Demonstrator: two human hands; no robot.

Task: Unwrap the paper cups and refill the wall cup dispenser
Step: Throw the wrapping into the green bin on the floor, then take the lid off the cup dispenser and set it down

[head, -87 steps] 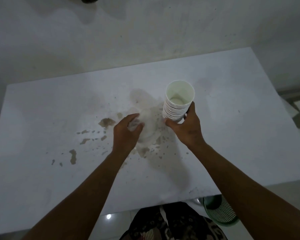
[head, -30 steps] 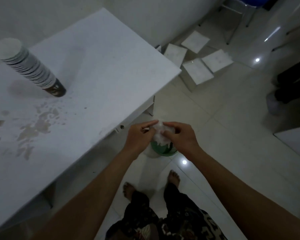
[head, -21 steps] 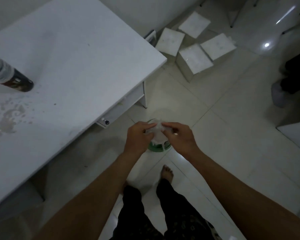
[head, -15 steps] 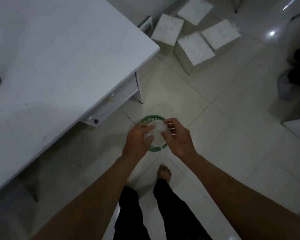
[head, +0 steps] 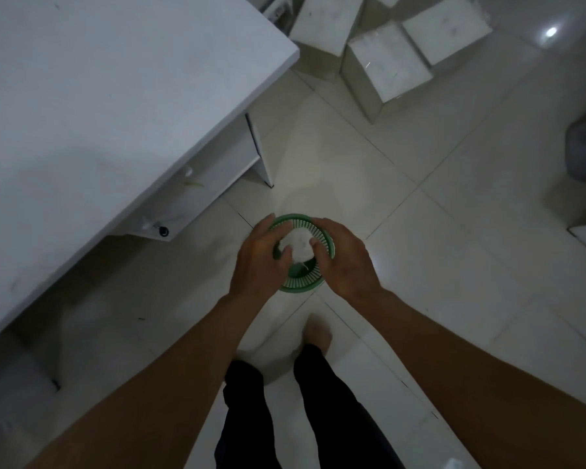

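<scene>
A crumpled ball of clear plastic wrapper (head: 298,247) sits between the fingertips of both my hands, directly over the mouth of a small green slatted waste basket (head: 301,287) on the floor. My left hand (head: 257,262) touches the wrapper from the left with its fingers loosely curled. From the right, my right hand (head: 345,262) presses on the wrapper with thumb and fingers. The stack of paper cups and the wall dispenser are out of view.
The white table (head: 99,96) fills the upper left, its corner and leg near the basket. Several white boxes (head: 386,62) lie on the tiled floor at the top. Another person's shoe (head: 582,147) is at the right edge. My bare foot (head: 317,336) stands just behind the basket.
My view has turned from the table and cup stack down to the floor. Both hands carried the balled wrapper away from the table and lowered it over the green basket.
</scene>
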